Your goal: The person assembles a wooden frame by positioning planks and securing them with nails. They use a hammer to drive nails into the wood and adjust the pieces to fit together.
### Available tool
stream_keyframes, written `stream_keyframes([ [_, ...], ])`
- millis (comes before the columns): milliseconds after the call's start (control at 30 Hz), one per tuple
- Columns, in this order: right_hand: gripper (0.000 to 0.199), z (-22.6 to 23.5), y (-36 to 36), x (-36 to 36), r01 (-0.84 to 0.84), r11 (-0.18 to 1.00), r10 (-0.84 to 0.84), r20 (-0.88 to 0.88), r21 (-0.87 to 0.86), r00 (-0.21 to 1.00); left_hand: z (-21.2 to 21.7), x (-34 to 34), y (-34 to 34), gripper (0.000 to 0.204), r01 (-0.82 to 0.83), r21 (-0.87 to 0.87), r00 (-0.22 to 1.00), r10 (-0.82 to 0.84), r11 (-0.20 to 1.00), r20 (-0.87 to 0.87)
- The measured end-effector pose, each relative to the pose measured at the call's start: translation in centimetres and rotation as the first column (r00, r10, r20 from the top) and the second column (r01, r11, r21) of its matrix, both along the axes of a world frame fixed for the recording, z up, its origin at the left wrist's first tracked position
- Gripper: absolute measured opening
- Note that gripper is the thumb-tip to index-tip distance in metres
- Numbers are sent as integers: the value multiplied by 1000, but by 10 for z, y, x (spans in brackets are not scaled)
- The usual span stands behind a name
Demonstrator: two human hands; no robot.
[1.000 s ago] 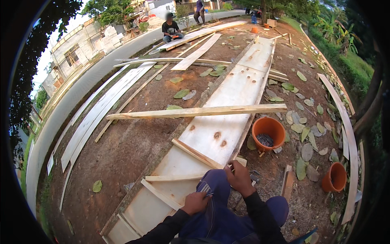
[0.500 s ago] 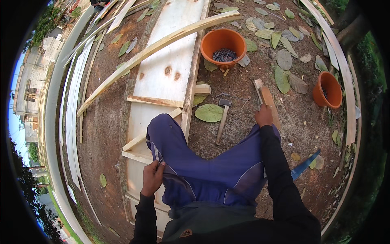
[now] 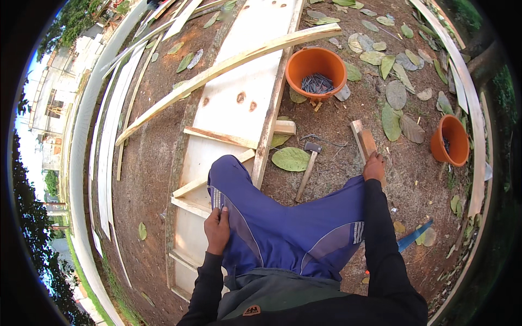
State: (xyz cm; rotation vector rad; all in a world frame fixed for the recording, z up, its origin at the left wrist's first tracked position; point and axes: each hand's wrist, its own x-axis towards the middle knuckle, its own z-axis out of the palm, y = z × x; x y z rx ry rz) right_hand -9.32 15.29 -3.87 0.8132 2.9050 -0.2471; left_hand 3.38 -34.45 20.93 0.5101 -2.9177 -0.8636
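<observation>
My right hand (image 3: 374,167) is closed round the near part of a short reddish-brown wood block (image 3: 368,143), beside my right knee. A paler short wood piece (image 3: 357,130) lies along its left side. My left hand (image 3: 217,233) rests against my left thigh with the fingers curled and the thumb pressed in; what it pinches, if anything, is too small to make out. Between my knees and the bucket lies a hammer (image 3: 308,173) with a wooden handle, next to a big green leaf (image 3: 296,159). Under my left leg runs a long plywood panel (image 3: 225,106) framed with battens.
An orange bucket of nails (image 3: 316,57) stands beyond the hammer. A smaller orange bucket (image 3: 450,140) is at the right. A long batten (image 3: 228,66) lies across the panel. A blue blade (image 3: 414,236) lies right of my forearm. Long boards (image 3: 106,146) line the left.
The view has shifted, so the scene sits slightly right and lower. My left hand has slid back a little along the thigh. My right hand stays on the wood block.
</observation>
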Motion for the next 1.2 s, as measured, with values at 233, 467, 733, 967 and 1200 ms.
stream_keyframes([
  [233,38,1,-4,-2,-28,994,33,-46,109,998,-4,-19,0,36,-19,-184,997,6,983,-73],
  [467,40,-11,6,-7,60,994,-58,-23,96,998,-3,-29,0,38,71,-47,997,-71,996,6],
  [733,37,25,-16,-1,-11,1000,11,58,8,998,-31,-15,-19,31,8,2,990,-7,1000,-141],
  [967,30,42,-15,8,-78,990,88,-78,120,993,-27,-15,-20,24,-44,218,974,90,975,-207],
  [1200,38,59,-69,16,-284,957,276,-105,-66,955,-38,-61,-45,16,-87,852,963,264,516,-62],
])
